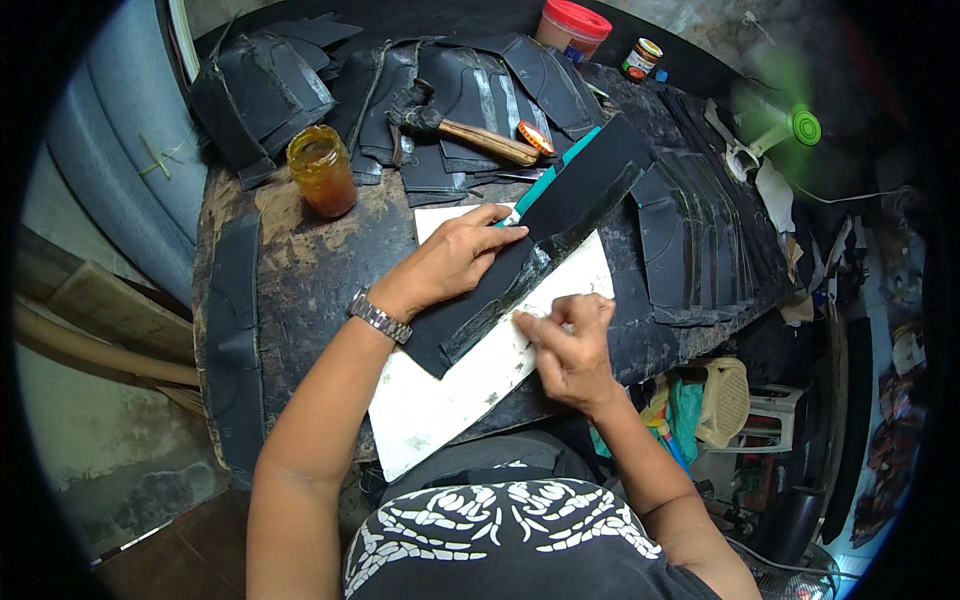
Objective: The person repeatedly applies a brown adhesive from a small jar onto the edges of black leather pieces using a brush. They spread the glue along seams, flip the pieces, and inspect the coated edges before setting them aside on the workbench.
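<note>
At the centre of the frame a long black strip (540, 240) is being pressed flat onto a white board (450, 400) by the left hand (455, 262), its fingers laid together along the strip's upper edge. The right hand (568, 345) is closed, fingertips pinched at the strip's glossy lower edge (what is pinched is too small to tell). The step is judged to be work along that edge; steady pressure and a slow pass would be called for next. The strip is matte black with 1 shiny band and a teal edge. A hammer (470, 135) and an amber jar (322, 170) lie in the upper left.
</note>
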{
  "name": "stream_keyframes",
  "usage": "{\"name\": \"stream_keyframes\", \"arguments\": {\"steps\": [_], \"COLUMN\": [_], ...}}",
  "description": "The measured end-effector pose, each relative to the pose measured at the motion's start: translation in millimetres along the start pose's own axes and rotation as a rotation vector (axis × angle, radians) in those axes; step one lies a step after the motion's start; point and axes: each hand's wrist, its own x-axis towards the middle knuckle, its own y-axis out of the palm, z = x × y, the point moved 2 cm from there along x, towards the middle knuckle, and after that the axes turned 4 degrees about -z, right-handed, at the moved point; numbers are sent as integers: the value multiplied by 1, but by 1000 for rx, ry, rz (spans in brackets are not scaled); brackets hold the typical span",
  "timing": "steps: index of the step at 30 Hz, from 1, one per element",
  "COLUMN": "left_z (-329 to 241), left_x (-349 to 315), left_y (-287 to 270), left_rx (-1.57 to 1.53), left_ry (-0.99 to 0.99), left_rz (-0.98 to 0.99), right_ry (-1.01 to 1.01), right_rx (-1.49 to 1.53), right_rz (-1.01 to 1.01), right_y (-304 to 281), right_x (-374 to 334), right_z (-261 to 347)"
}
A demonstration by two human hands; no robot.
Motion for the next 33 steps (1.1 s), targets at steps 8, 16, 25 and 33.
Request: {"name": "stream_keyframes", "arguments": {"steps": [8, 16, 25, 33], "left_z": [0, 2, 1, -2], "left_x": [-1, -1, -1, -1], "left_y": [1, 2, 2, 0], "left_rx": [-18, 9, 13, 31], "left_ry": [-23, 9, -7, -37], "left_rz": [-4, -16, -16, 5], "right_ry": [-41, -61, -108, -19], "right_rx": [-25, -212, -163, -54], "right_rz": [221, 169, 163, 193], "right_y": [11, 12, 17, 23], "right_x": [-3, 5, -3, -2], "right_z": [10, 26, 32, 45]}}
